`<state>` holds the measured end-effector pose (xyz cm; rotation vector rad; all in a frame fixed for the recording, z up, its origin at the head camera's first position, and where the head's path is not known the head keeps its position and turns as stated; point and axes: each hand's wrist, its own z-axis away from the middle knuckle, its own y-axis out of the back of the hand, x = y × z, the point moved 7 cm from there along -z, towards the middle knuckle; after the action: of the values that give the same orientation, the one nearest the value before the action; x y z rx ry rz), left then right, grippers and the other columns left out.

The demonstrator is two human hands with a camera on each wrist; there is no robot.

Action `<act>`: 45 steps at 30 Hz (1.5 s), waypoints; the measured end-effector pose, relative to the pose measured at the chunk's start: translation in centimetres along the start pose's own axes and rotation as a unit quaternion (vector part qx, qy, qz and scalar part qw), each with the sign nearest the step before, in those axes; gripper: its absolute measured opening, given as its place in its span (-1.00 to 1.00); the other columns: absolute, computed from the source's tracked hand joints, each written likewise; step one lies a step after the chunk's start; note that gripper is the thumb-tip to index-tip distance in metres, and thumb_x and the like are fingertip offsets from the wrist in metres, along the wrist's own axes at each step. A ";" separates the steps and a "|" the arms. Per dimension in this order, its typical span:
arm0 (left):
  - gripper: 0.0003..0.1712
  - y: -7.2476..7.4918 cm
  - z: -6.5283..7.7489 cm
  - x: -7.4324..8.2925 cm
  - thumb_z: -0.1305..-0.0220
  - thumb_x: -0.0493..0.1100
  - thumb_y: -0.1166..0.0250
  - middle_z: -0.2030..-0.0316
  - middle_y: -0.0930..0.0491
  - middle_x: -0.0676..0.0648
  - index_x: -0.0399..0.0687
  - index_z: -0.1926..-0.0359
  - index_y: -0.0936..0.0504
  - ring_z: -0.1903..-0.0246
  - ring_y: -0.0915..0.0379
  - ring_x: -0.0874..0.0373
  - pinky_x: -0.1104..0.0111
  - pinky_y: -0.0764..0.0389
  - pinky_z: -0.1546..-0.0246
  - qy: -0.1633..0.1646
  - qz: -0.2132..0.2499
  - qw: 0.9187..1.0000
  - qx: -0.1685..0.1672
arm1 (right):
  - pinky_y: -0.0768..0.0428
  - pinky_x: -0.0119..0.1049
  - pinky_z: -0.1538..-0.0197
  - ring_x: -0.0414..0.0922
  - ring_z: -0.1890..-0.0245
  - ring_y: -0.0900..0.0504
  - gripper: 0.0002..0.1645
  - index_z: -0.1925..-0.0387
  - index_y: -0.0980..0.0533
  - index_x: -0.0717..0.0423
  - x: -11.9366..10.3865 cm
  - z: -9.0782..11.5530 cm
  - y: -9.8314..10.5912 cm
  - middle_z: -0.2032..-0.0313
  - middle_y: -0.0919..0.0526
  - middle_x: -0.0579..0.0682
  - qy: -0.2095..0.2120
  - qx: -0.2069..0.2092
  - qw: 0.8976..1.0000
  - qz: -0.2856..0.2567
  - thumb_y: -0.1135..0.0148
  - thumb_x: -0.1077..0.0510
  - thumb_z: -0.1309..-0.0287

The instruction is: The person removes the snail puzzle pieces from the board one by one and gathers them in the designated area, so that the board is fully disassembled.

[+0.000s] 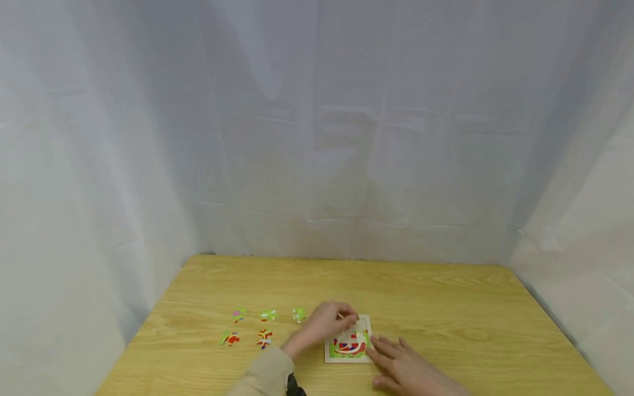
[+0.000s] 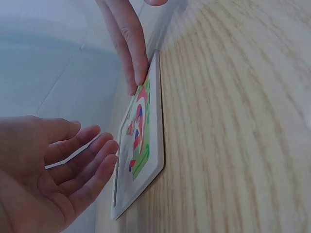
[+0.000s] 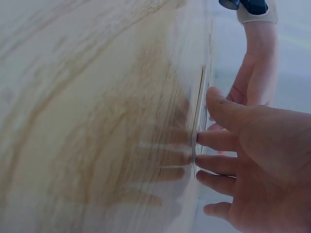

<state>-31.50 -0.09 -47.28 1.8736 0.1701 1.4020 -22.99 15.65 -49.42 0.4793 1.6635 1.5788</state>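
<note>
A small square puzzle board [image 1: 329,356] with a red, blue and green picture lies near the table's front edge; its upper part shows pale. My left hand [image 1: 324,324] hovers over the board's top left corner, and in the left wrist view this left hand [image 2: 48,174] pinches a thin pale puzzle piece [image 2: 73,154] seen edge-on. My right hand [image 1: 403,366] lies flat on the table, and its straight fingers [image 2: 130,48] touch the board's right edge [image 3: 200,111]. Several loose coloured pieces [image 1: 264,337] lie in two rows left of the board.
The wooden table [image 1: 446,308] is ringed by white curtains at the back and both sides. A tan sleeve [image 1: 264,377] and a dark wrist mount [image 1: 293,386] sit at the front edge. Bare wood stretches right of and behind the board.
</note>
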 end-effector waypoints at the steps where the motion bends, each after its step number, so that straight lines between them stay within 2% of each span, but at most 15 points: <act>1: -0.81 -0.2 0.0 0.0 -0.43 -0.12 -0.28 0.27 -0.71 0.06 -0.10 0.12 -0.75 0.38 -0.52 0.36 0.50 -0.57 0.35 0.000 -0.003 1.000 -0.003 | -0.26 0.32 -0.37 0.17 -0.45 -0.29 -0.20 -0.45 -0.36 0.10 0.0 0.0 0.0 -0.47 -0.31 0.15 0.000 0.000 1.000 -0.001 0.01 -0.33 -0.44; 8: -0.81 -1.0 0.1 -0.3 -0.42 -0.12 -0.29 0.39 -0.69 0.08 -0.11 0.16 -0.76 0.47 -0.47 0.38 0.50 -0.54 0.45 0.009 -0.004 1.000 -0.011 | -0.30 0.38 -0.30 0.20 -0.44 -0.30 -0.19 -0.45 -0.35 0.13 -0.2 0.2 0.0 -0.46 -0.31 0.20 0.005 -0.006 1.000 -0.010 -0.01 -0.32 -0.44; 15: -0.81 -1.2 0.1 0.0 -0.43 -0.11 -0.28 0.37 -0.72 0.06 -0.10 0.18 -0.76 0.39 -0.53 0.39 0.50 -0.57 0.30 0.005 -0.025 1.000 -0.006 | -0.26 0.41 -0.31 0.22 -0.44 -0.28 -0.18 -0.44 -0.35 0.14 -0.2 0.1 -0.1 -0.46 -0.30 0.20 -0.003 -0.006 1.000 -0.026 -0.02 -0.32 -0.43; 22: -0.83 -1.1 0.3 0.5 -0.44 -0.16 -0.25 0.32 -0.72 0.04 -0.10 0.16 -0.74 0.39 -0.47 0.41 0.50 -0.56 0.29 0.004 -0.035 0.999 -0.005 | -0.26 0.41 -0.31 0.21 -0.45 -0.28 -0.18 -0.45 -0.35 0.14 -0.3 0.0 -0.2 -0.46 -0.30 0.21 -0.006 -0.011 1.000 -0.024 -0.04 -0.32 -0.42; 27: -0.83 -1.0 0.3 0.8 -0.45 -0.15 -0.25 0.25 -0.73 0.04 -0.07 0.11 -0.74 0.34 -0.51 0.38 0.47 -0.58 0.24 0.001 -0.039 0.999 -0.001 | -0.24 0.40 -0.33 0.21 -0.45 -0.27 -0.17 -0.44 -0.35 0.13 -0.4 0.0 -0.1 -0.47 -0.29 0.21 -0.013 -0.014 1.000 -0.024 -0.06 -0.33 -0.41; 31: -0.86 -0.9 0.3 1.0 -0.43 -0.18 -0.27 0.23 -0.71 0.05 -0.06 0.11 -0.74 0.28 -0.54 0.33 0.46 -0.58 0.22 0.005 -0.025 1.000 -0.001 | -0.23 0.39 -0.35 0.21 -0.45 -0.27 -0.18 -0.43 -0.36 0.14 -0.4 -0.1 -0.2 -0.46 -0.30 0.20 -0.017 -0.015 1.000 -0.020 -0.06 -0.32 -0.40; 38: -0.87 -1.2 0.3 0.9 -0.39 -0.28 -0.28 0.28 -0.67 0.03 -0.14 0.12 -0.72 0.33 -0.53 0.33 0.49 -0.57 0.30 0.005 0.021 1.000 0.007 | -0.27 0.40 -0.32 0.21 -0.43 -0.30 -0.18 -0.42 -0.38 0.16 -0.5 0.0 0.0 -0.45 -0.33 0.21 -0.002 -0.003 1.000 -0.004 -0.07 -0.32 -0.40; 45: -0.77 -1.7 0.3 0.2 -0.47 -0.10 -0.24 0.37 -0.67 0.05 -0.15 0.21 -0.74 0.42 -0.51 0.32 0.48 -0.56 0.40 0.026 0.055 0.998 -0.006 | -0.24 0.40 -0.33 0.20 -0.45 -0.27 -0.18 -0.43 -0.38 0.12 -0.4 -0.1 -0.1 -0.46 -0.32 0.20 -0.014 -0.017 1.000 -0.020 -0.06 -0.34 -0.40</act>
<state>-30.59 1.02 -48.19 1.8620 0.0847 1.5245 -22.82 15.31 -49.41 0.4460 1.6142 1.5622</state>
